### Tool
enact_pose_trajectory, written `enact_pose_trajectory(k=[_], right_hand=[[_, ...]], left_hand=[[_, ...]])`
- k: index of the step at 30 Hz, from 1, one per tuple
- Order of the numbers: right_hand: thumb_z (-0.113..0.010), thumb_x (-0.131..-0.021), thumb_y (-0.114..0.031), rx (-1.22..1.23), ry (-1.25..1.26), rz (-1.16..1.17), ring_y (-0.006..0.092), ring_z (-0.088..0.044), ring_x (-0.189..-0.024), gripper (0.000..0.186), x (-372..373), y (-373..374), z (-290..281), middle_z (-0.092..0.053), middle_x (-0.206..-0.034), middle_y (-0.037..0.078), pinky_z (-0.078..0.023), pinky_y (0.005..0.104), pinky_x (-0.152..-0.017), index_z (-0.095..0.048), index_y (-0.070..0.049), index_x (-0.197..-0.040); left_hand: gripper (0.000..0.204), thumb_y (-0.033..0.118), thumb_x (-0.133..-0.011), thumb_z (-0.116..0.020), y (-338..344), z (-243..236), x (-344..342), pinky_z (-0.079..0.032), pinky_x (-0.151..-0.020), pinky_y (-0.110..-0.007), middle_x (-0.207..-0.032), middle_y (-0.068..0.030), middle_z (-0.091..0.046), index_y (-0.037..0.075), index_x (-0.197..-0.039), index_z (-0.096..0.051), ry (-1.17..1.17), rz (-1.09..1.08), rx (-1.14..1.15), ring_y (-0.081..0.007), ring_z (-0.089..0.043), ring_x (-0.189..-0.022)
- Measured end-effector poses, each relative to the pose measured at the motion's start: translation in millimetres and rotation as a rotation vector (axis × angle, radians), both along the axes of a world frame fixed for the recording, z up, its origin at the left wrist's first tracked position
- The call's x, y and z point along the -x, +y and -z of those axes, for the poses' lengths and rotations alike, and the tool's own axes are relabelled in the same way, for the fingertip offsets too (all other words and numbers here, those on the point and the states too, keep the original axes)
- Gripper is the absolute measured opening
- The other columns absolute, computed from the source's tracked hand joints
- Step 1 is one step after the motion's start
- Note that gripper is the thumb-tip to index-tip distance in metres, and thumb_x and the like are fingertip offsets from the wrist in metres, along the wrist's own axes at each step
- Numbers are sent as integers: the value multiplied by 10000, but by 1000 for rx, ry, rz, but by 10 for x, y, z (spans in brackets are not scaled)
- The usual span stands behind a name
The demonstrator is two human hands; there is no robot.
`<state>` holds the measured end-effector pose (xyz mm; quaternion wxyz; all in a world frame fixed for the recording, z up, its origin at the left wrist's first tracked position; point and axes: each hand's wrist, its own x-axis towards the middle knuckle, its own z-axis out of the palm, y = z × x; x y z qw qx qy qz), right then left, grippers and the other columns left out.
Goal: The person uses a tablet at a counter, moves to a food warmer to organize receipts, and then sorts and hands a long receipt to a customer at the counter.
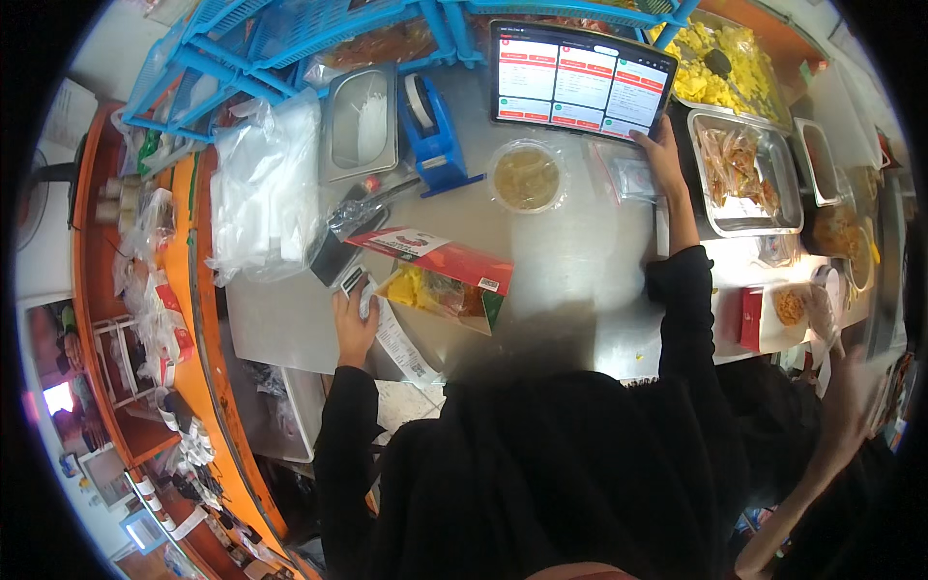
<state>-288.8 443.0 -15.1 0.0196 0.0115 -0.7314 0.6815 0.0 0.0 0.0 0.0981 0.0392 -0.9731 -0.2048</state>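
My left hand [356, 326] is closed on a long printed receipt [401, 346], which hangs down toward the front edge of the steel table. Right beside that hand sits an open red and white cardboard food box [454, 277] with yellow food and something in clear wrap inside. My right hand [663, 158] reaches to the far side and grips the lower right corner of a tablet [580, 82], its thumb over the lit screen. Some of its fingers are hidden at the tablet's edge. Between my hands stands a round, film-covered tub [528, 177] of pale food.
A blue tape dispenser [437, 135], a steel tray [362, 124] and clear plastic bags [266, 184] stand far left. Blue racks [290, 39] overhang the back. Food pans [744, 174] line the right. A co-worker's blurred hand [851, 396] is near another food box [752, 319].
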Motion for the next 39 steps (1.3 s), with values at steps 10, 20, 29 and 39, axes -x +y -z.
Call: enact_pose_trajectory(k=[10,20,29,39], right_hand=[[-542,-755,-93,74,-9,17,169,-469,-954,340,20,-34,69,-508,-1027,102,-347,276,-828,-425,1,-1060],[-557,-730,-63,61,-4,2,171,-464,-961,364,50,12,65,-504,-1031,105,-334,279,-844,-418,4,-1059],[-530,-756,-75,68,-28,24,165,-451,-978,346,55,27,59,-500,-1044,105,-316,274,-861,-409,8,-1070],[-532,-760,-149,24,-39,53,210,-411,-1043,420,136,85,188,-463,-1094,146,-285,304,-903,-379,41,-1103]], left_hand=[[363,88,-726,-518,-36,-8,-27,-322,-838,-380,-1069,-168,-456,41,-1083,-478,-14,-14,4,-323,-404,-969],[361,87,-727,-516,-4,13,-14,-322,-838,-377,-1068,-167,-453,48,-1085,-479,0,-11,21,-322,-402,-970],[357,88,-730,-514,34,-25,10,-320,-844,-372,-1055,-168,-459,51,-1083,-481,32,1,-19,-324,-408,-969],[369,89,-738,-501,46,-44,14,-299,-868,-380,-1077,-176,-449,53,-1104,-468,-5,-19,-30,-329,-391,-1006]])
